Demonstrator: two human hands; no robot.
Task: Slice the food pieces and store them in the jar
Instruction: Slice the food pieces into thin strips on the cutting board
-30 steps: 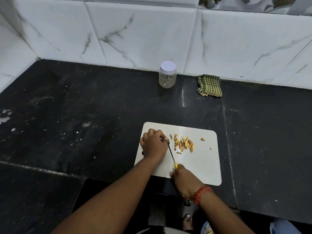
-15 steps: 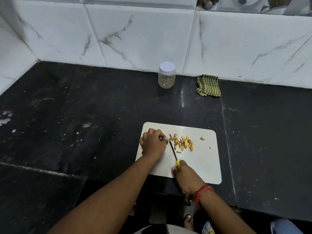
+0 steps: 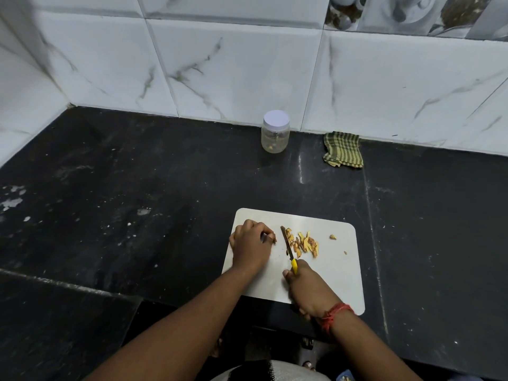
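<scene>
A little heap of thin yellow-brown food slices (image 3: 302,243) sits mid-way across the white cutting board (image 3: 338,273), with a couple of stray bits off to the right, while the clear plastic jar (image 3: 275,132) stands upright by the wall, white lid on, nearly empty.

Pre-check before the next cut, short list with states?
1. Knife gripped by right hand: ok.
2. Left hand holds the uncut piece on the cutting board: ok.
3. Left fingertips apart from the blade: ok, a gap shows.
4. Cut slices lie right of the blade, out of the cut line: ok.
5. Jar ready for filling: not ok, lid on, far back by the wall.
6. Size of the piece left to slice: cannot tell, mostly hidden by fingers.
</scene>
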